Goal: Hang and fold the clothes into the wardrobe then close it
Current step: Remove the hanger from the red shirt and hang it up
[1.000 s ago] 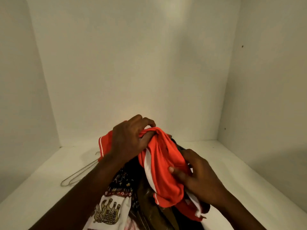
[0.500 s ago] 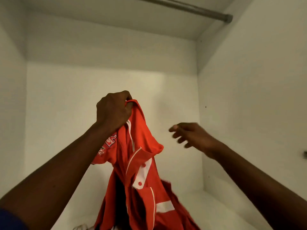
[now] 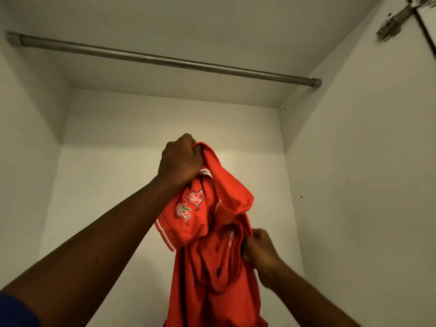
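A red shirt [image 3: 212,251] with white trim and a chest logo hangs bunched in the air inside the white wardrobe [image 3: 354,185]. My left hand [image 3: 180,161] grips its top edge in a fist, raised high in the middle of the view. Lower and to the right, my right hand [image 3: 258,249] pinches a fold of the shirt's right side. The shirt's lower part runs out of the bottom of the view. The metal hanging rod [image 3: 165,60] crosses the wardrobe above both hands with nothing on it.
White side walls stand close on the left and right, and the back wall is behind the shirt. A metal door hinge [image 3: 392,21] sits at the top right corner. The wardrobe floor and the other clothes are out of view.
The view has tilted up from the clothes pile to the rod. My left hand lifted the red shirt higher. My right hand, free half a second ago, now pinches the shirt's side.
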Demonstrator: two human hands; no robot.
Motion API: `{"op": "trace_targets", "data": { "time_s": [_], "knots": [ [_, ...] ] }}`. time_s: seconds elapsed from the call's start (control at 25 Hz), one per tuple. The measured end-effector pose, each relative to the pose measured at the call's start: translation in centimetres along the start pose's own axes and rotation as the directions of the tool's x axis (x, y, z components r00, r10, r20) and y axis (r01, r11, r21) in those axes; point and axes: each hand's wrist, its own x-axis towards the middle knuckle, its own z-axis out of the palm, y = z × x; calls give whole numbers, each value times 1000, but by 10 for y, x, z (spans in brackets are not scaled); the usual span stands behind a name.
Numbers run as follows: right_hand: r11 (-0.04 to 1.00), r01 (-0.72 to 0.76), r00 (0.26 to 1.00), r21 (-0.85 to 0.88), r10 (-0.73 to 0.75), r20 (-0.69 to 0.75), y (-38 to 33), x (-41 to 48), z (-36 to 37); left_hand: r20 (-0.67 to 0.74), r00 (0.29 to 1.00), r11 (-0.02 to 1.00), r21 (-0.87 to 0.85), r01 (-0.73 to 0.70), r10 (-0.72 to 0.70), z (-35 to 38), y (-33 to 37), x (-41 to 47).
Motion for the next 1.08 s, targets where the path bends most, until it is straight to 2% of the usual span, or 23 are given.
{"op": "trace_targets", "data": {
  "time_s": [0.08,0.16,0.24,0.32,0.4,0.44,0.52,0.6,0.68,0.76,0.8,0.84,0.92,0.96,1.0,1.04,1.08],
  "knots": [
    [976,-72,997,203,76,-9,-30,28,-6,82,995,999,15,48,-49,8,-9,-6],
    [948,-87,995,307,70,68,-64,55,-15,166,984,992,124,36,-57,16,-18,-17],
    [973,-105,971,203,56,234,-91,60,-23,253,966,955,297,-17,-62,19,-27,-26],
    [997,-30,886,68,-5,464,-90,45,-30,257,952,933,352,69,-167,19,-29,-27],
    [985,138,735,-105,-31,677,-67,10,-27,259,920,943,231,237,-295,24,-25,-27],
    [949,250,672,-194,-26,740,-51,-10,-22,296,903,950,138,282,-311,30,-21,-29],
    [814,457,617,-359,1,787,-21,-32,-13,414,865,947,-20,321,-284,45,-5,-41],
    [631,611,627,-478,-16,779,-4,-35,-10,554,797,917,-140,373,-240,61,13,-61],
    [427,707,671,-564,-152,726,2,-29,-13,690,701,904,-164,396,-182,71,24,-86],
    [232,730,676,-643,-385,629,11,-15,-24,771,614,899,-136,417,-169,77,20,-113],
    [163,742,629,-651,-503,592,17,-10,-30,797,575,880,-127,457,-184,79,16,-128],
    [56,766,545,-640,-584,601,29,-3,-34,812,545,851,-125,510,-207,79,12,-143],
    [-186,779,374,-599,-629,681,61,4,-33,808,526,797,-124,592,-265,77,4,-167],
    [-245,791,311,-560,-627,714,82,2,-32,802,525,783,-121,610,-285,76,0,-178],
    [-234,811,286,-536,-641,712,100,-2,-31,797,527,771,-126,624,-296,76,-7,-191],
    [-151,833,318,-532,-656,685,115,-5,-31,791,533,754,-144,641,-301,76,-15,-204],
    [-14,841,398,-541,-662,636,126,-8,-31,781,543,725,-176,665,-309,76,-24,-219]
  ]
}}
